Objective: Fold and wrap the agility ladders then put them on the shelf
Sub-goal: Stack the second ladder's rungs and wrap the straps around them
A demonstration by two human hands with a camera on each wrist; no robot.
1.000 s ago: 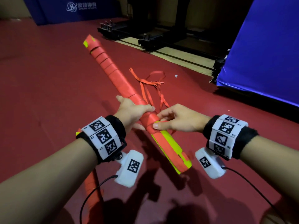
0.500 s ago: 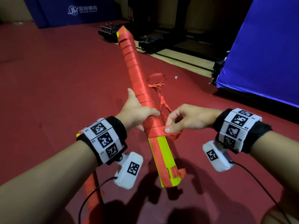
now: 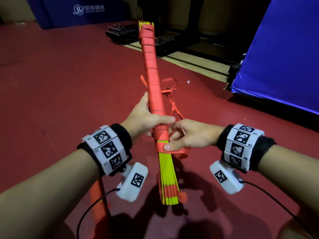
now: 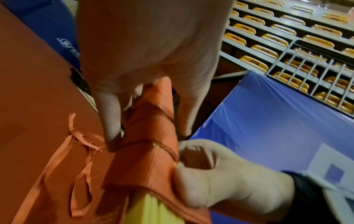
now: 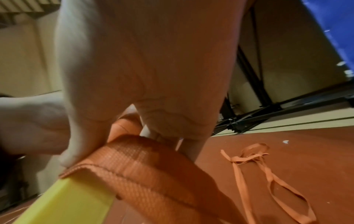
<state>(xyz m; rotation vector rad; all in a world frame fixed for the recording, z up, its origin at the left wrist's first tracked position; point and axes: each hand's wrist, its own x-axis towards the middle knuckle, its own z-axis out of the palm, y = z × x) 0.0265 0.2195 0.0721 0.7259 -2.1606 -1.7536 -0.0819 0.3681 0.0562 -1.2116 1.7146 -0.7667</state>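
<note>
A folded agility ladder (image 3: 153, 80), a long bundle of yellow slats wound in orange-red strap, points away from me above the red floor. Its near end (image 3: 168, 178) shows bare yellow slats. My left hand (image 3: 146, 116) grips the wrapped part of the bundle (image 4: 151, 131) from the left. My right hand (image 3: 183, 137) pinches the orange strap (image 3: 161, 146) against the bundle where the wrapping ends; the strap (image 5: 145, 163) curls under my thumb over the yellow slats (image 5: 63, 203). A loose loop of strap (image 3: 181, 153) hangs below my right hand.
Loose thin orange ribbons (image 3: 170, 95) lie on the red floor (image 3: 60, 75) beyond the bundle. A blue mat (image 3: 279, 54) stands at the right, black metal frames (image 3: 124, 35) at the back. Another orange ladder piece (image 3: 99, 195) lies under my left arm. Shelves with yellow items (image 4: 287, 37) are behind.
The bundle has swung from pointing far-left to pointing almost straight away and has turned, so the slat edges show. My right hand has carried the strap a turn lower.
</note>
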